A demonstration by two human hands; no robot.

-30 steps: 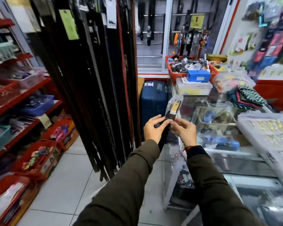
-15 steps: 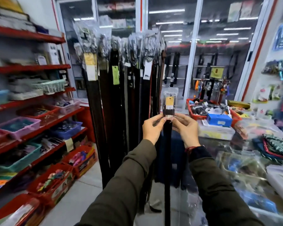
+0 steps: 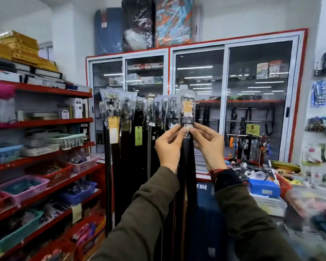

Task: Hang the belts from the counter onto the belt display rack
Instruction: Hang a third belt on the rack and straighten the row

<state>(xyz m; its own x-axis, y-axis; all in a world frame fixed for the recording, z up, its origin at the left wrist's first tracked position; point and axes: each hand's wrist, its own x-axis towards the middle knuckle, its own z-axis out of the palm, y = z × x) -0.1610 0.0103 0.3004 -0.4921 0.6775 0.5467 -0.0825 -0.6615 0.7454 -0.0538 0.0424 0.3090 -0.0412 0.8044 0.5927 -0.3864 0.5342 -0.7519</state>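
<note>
I hold a black belt (image 3: 189,159) upright, its buckle end wrapped in clear plastic with a yellow tag (image 3: 187,110). My left hand (image 3: 169,146) and my right hand (image 3: 209,144) both pinch it just below the buckle. The strap hangs straight down between my forearms. The buckle is level with the tops of several dark belts hanging on the belt display rack (image 3: 132,117), right at its right end. The rack's hooks are hidden behind plastic-wrapped buckles.
Red shelves (image 3: 45,125) with baskets of small goods run along the left. A glass-door cabinet (image 3: 228,102) stands behind the rack. The cluttered counter (image 3: 271,196) with a blue box lies at the right, and a blue suitcase (image 3: 205,213) stands below.
Both hands have lifted the belt from beside the counter up to the top of the rack. My view has tilted upward with it.
</note>
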